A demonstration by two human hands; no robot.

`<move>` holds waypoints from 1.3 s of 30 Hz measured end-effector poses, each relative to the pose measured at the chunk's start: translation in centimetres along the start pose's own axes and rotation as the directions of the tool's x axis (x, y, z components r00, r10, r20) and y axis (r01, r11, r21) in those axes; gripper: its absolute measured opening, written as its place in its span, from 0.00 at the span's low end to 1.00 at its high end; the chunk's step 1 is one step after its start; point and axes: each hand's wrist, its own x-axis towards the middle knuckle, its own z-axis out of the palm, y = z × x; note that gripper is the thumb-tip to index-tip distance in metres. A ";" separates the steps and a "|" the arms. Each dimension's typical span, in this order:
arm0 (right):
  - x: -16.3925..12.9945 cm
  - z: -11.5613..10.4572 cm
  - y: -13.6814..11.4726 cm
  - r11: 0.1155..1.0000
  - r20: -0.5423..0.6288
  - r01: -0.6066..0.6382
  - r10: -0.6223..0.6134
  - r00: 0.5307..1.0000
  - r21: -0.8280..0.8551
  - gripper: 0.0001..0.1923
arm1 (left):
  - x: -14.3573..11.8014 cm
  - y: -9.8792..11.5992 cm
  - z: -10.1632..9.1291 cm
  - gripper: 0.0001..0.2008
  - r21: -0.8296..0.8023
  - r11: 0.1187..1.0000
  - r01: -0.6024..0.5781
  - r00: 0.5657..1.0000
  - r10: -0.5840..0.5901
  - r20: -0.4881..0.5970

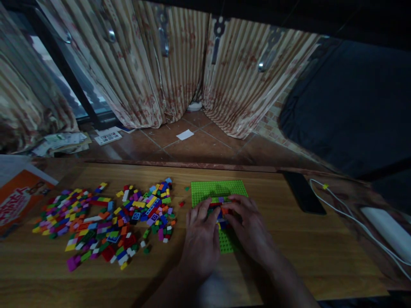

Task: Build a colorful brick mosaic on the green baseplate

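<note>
A green studded baseplate (218,187) lies on the wooden table in front of me. Near its middle stands a small build of coloured toy bricks (220,215), with red, blue, yellow and purple parts showing. My left hand (201,226) grips the build from the left, thumb and fingers bent against it. From the right, my right hand (248,220) closes its fingers on the same build, near an orange-red brick (225,211). The fingers cover much of the build, so its full shape is hidden.
Loose coloured bricks (150,205) spread over the table's left side, with an orange printed bag (22,194) beyond them. A black phone (303,192), a white cable (349,214) and a white power strip (388,233) lie to the right. Curtains (180,72) hang behind.
</note>
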 end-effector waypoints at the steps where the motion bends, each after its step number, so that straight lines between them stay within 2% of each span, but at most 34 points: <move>1: 0.0 0.0 0.1 1.000 -0.002 -0.011 0.011 1.000 0.015 0.10 | 0.0 0.0 0.0 0.20 0.000 1.000 0.003 1.000 -0.003 0.005; 10: 0.5 0.1 0.4 0.993 0.029 -0.063 0.060 0.998 0.104 0.07 | 0.0 0.1 -0.1 0.20 0.010 1.000 0.007 1.000 -0.007 0.014; 19: 1.0 -0.6 0.4 0.998 0.091 -0.003 -0.003 0.996 0.059 0.09 | 0.0 0.0 -0.1 0.21 0.011 1.000 -0.010 1.000 0.010 0.017; 25: 1.2 -0.9 0.2 1.000 0.122 -0.003 -0.001 0.993 0.030 0.09 | -0.1 0.1 -0.1 0.22 0.024 1.000 -0.013 1.000 0.013 0.019; 31: 1.5 -1.1 -0.5 0.998 0.156 0.055 -0.053 0.986 -0.010 0.09 | -0.2 0.0 -0.1 0.23 0.077 0.996 -0.036 0.998 0.033 0.045; 39: 1.6 -0.8 -0.4 0.966 0.224 0.178 -0.135 0.965 -0.185 0.06 | 0.2 0.3 -0.7 0.21 0.163 0.982 -0.100 0.988 0.079 0.130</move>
